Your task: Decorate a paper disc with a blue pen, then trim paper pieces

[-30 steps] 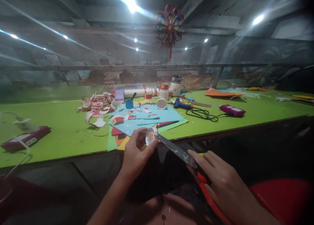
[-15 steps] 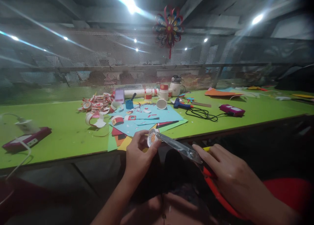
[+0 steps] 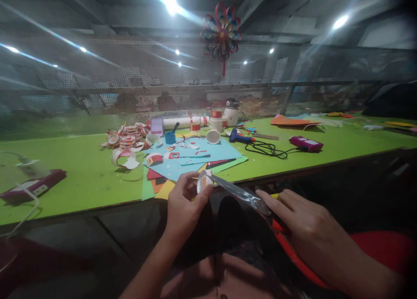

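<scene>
We see the left hand point(image 3: 185, 210) pinching a round white piece point(image 3: 204, 185) with an orange pattern, thumb on the near side and fingers curled behind it, little gap between them. The right hand point(image 3: 304, 223) is closed around the red handles of the scissors point(image 3: 236, 192), forefinger laid forward; the blade tip meets the piece's upper right edge. The piece is held up in front of the near edge of the green table point(image 3: 81, 173).

Beyond the hands we find blue paper point(image 3: 224, 150) scattered with scraps. On its far part a small blue container point(image 3: 170, 137) has a black stick rising out of it. To its right a white paper cup point(image 3: 213, 137) lies tipped, its pale inside facing us, and behind that stands a red-and-white cup point(image 3: 216, 121). We cannot tell what the dark-lidded bottle point(image 3: 231, 113) holds. Left of the blue container, a white cup point(image 3: 152, 141) leans beside a heap of cut pieces point(image 3: 125, 136).
</scene>
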A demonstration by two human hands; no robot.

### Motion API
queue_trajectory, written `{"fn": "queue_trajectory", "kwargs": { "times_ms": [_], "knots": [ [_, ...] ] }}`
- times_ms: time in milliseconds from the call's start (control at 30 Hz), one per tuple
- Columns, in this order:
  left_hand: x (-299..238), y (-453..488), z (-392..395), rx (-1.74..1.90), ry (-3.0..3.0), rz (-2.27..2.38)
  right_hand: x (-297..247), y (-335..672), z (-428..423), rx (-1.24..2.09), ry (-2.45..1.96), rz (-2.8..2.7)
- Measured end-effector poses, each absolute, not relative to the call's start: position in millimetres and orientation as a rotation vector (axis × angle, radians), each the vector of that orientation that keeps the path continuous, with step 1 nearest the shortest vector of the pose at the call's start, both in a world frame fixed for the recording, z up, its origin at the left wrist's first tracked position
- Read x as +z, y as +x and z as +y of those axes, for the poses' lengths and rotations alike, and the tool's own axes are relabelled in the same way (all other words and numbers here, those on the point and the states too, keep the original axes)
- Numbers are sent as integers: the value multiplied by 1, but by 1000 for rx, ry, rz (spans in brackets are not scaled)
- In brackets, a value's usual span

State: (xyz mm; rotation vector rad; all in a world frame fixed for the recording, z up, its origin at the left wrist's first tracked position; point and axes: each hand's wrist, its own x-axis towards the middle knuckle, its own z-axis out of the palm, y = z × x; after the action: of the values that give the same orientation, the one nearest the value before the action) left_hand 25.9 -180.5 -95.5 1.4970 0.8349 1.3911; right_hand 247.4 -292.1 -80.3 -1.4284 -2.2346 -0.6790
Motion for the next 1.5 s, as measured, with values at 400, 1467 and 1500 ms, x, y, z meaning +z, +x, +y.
{"fn": "queue_trajectory", "kwargs": {
  "times_ms": [400, 1467, 1500],
  "knots": [
    [-90, 27, -186, 1366, 1373, 878, -89, 241, -288, -661, -1438, -2178],
    [-104, 5, -165, 1532, 1459, 628, -93, 198, -289, 494, -1413, -1941],
    [-106, 4, -165, 1533, 1477, 629, -92, 198, -290, 476, -1424, -1944]
  ]
}}
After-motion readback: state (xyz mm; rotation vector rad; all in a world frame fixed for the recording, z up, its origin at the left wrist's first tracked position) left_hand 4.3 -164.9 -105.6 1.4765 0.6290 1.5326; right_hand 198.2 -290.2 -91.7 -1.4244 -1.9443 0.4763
